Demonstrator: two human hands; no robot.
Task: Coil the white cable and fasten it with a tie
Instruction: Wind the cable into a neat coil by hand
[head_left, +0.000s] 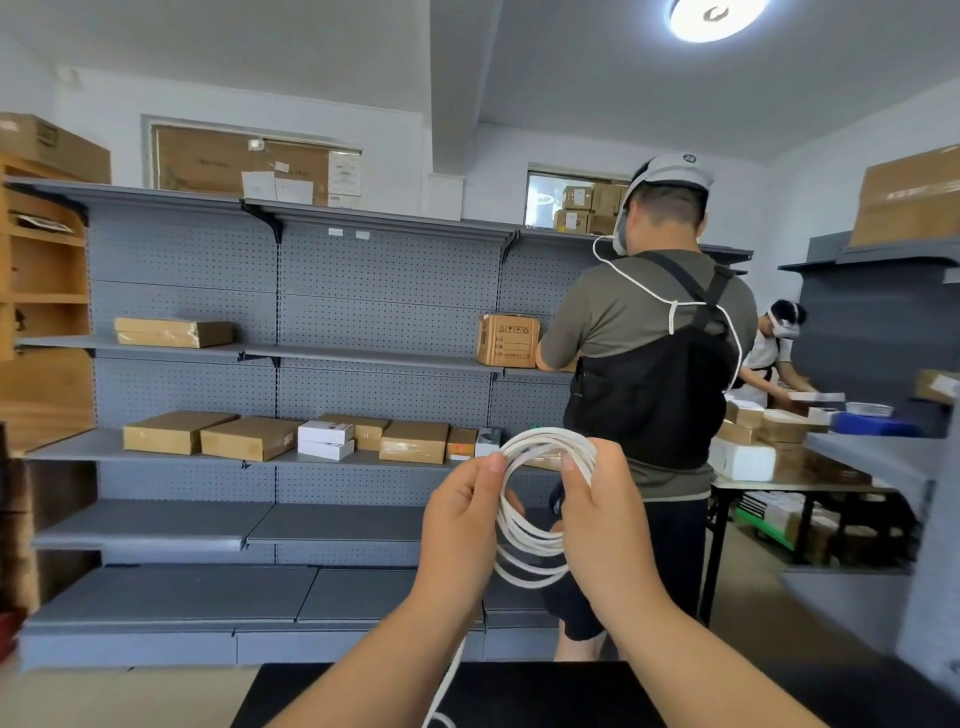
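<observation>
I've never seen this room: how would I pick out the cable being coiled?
Find the grey shelving; in front, low in the middle, the left hand and right hand hold the white cable. Unlike the white cord on the back of the standing person, it is wound in several loops, its tail hanging down.

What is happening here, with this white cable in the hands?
A person holds a coil of white cable in front of them, the left hand gripping its left side and the right hand its right. Several loops are made, but a loose end hangs down toward the black surface. No tie is visible. Behind, another person stands at the grey shelves.
</observation>
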